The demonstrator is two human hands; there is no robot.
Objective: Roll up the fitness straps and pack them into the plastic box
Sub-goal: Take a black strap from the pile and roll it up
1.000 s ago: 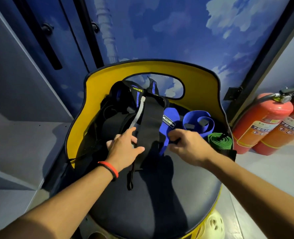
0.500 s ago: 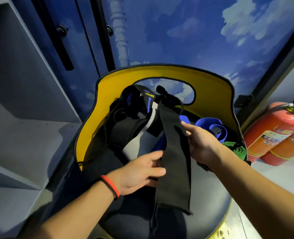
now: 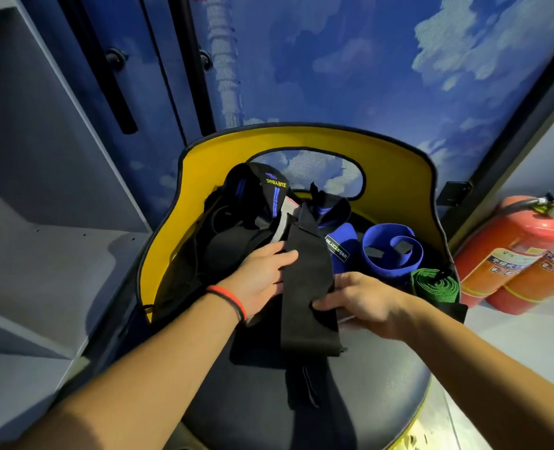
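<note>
You have both hands on the wide black strap (image 3: 305, 280), one at each edge, with only the strap's width between them. Your left hand (image 3: 262, 280) (the one with the red band (image 3: 228, 298) at the wrist) reaches in with fingers fairly straight: the top one lies on the strap's left edge and the rest slip out of sight beneath it. Your right hand (image 3: 363, 300) pinches the right edge lower down, thumb laid across the front of the cloth, fingers curled behind. The strap is unrolled; it runs from the heap of black straps (image 3: 249, 222) at the back of the chair (image 3: 399, 164) down toward you, its lower end lying flat on the dark seat (image 3: 383, 394). Right of it on the seat lie a blue strap (image 3: 345, 233) with a white-lettered label, a loosely coiled blue band (image 3: 389, 254) and, nearest the seat's right edge, a tightly rolled green strap (image 3: 435, 287). Two red fire extinguishers (image 3: 512, 248) stand on the floor just beyond the chair's right side, against the cloud-painted wall (image 3: 366, 60).
</note>
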